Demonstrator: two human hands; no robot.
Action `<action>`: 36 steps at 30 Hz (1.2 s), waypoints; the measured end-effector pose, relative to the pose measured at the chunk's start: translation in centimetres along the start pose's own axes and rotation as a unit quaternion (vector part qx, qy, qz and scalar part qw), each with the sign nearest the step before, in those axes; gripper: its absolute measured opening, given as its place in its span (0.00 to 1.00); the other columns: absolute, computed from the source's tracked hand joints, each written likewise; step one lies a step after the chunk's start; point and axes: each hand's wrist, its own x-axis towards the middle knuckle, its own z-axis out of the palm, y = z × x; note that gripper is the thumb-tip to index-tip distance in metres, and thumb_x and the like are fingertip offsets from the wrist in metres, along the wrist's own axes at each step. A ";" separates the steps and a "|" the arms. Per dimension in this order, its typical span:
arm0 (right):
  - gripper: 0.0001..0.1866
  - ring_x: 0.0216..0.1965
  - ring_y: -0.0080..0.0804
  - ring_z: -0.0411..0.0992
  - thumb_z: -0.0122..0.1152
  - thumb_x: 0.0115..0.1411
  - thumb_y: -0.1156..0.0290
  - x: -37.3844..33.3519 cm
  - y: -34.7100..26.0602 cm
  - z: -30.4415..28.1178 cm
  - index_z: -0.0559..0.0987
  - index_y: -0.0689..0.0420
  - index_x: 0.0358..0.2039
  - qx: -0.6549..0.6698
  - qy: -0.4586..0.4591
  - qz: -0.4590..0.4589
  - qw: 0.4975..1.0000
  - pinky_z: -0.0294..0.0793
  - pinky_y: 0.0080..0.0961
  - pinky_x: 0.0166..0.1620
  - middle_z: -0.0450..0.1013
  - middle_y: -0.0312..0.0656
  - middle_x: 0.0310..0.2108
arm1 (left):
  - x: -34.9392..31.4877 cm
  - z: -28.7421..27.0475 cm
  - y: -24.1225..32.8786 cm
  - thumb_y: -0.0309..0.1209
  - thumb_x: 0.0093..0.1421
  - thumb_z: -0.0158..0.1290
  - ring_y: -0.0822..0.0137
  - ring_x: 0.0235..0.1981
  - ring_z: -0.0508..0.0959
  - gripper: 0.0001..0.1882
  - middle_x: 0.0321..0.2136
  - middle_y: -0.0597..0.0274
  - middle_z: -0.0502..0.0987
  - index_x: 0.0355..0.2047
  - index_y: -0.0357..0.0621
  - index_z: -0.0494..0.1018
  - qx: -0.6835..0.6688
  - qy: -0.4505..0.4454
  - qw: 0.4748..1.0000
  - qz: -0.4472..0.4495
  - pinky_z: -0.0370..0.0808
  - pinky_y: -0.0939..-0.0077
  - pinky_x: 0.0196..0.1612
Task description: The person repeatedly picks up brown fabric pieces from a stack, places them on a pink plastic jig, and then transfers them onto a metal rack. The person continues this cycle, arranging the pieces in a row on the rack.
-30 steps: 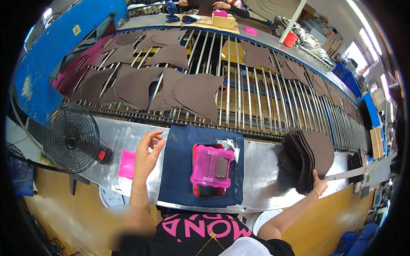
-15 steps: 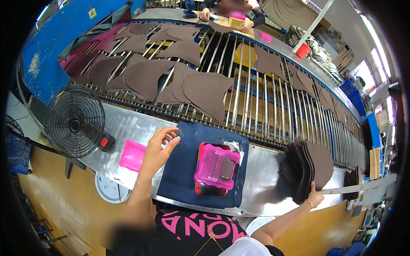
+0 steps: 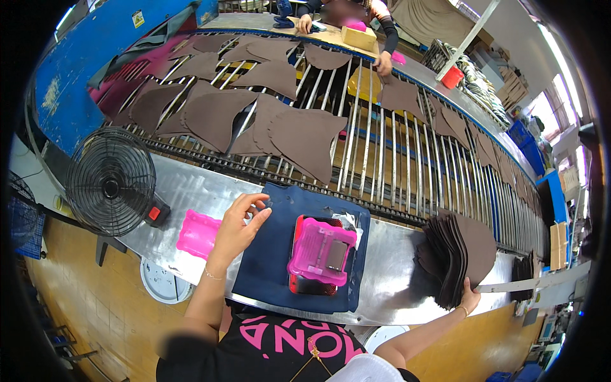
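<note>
My left hand (image 3: 240, 226) hovers beside the left edge of a dark blue cloth (image 3: 267, 254), its fingers loosely bent and apart, with nothing in them. On that cloth rests a pink plastic tray (image 3: 305, 254) with a small dark grey block (image 3: 337, 255) in it. A red and black item (image 3: 312, 284) shows beneath the tray. At the right, my right hand (image 3: 468, 298) grips the near edge of a stack of brown cut fabric pieces (image 3: 474, 245). Part of its fingers is hidden by the stack.
A roller conveyor (image 3: 375, 153) carrying brown pieces (image 3: 299, 137) runs past the metal table (image 3: 394, 254). A black fan (image 3: 111, 184) and a pink tray (image 3: 198, 233) are at the left. Across the conveyor, a co-worker's hand (image 3: 383, 63) is near a yellow box (image 3: 359, 38).
The co-worker's hand has moved right from the box to a piece on the conveyor, and another brown piece now lies near the far edge. Conveyor pieces have shifted slightly left. My hands have barely moved.
</note>
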 end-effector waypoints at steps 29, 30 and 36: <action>0.16 0.13 0.20 0.67 0.46 0.67 0.68 -20.7 -25.4 -9.2 0.69 0.67 0.49 0.468 -0.188 -0.398 0.766 0.65 0.12 0.18 0.73 0.43 0.25 | 5.3 5.2 8.9 0.25 0.57 0.57 0.66 0.50 0.71 0.26 0.47 0.58 0.70 0.56 0.39 0.64 -0.025 0.030 0.975 0.218 0.69 0.75 0.52; 0.16 0.13 0.21 0.67 0.46 0.67 0.68 -21.1 -26.1 -8.9 0.69 0.67 0.48 0.484 -0.228 -0.406 0.741 0.65 0.12 0.18 0.73 0.44 0.25 | 5.3 5.1 8.8 0.26 0.57 0.57 0.65 0.51 0.71 0.27 0.48 0.57 0.69 0.57 0.38 0.63 -0.121 -0.030 0.978 0.167 0.68 0.74 0.53; 0.16 0.13 0.24 0.68 0.48 0.67 0.67 -23.7 -27.2 -7.3 0.69 0.68 0.46 0.537 -0.298 -0.357 0.704 0.68 0.14 0.18 0.73 0.44 0.26 | 3.4 -0.3 10.5 0.32 0.61 0.52 0.64 0.27 0.80 0.18 0.35 0.52 0.78 0.49 0.34 0.67 -0.291 -0.283 0.905 -0.131 0.77 0.77 0.25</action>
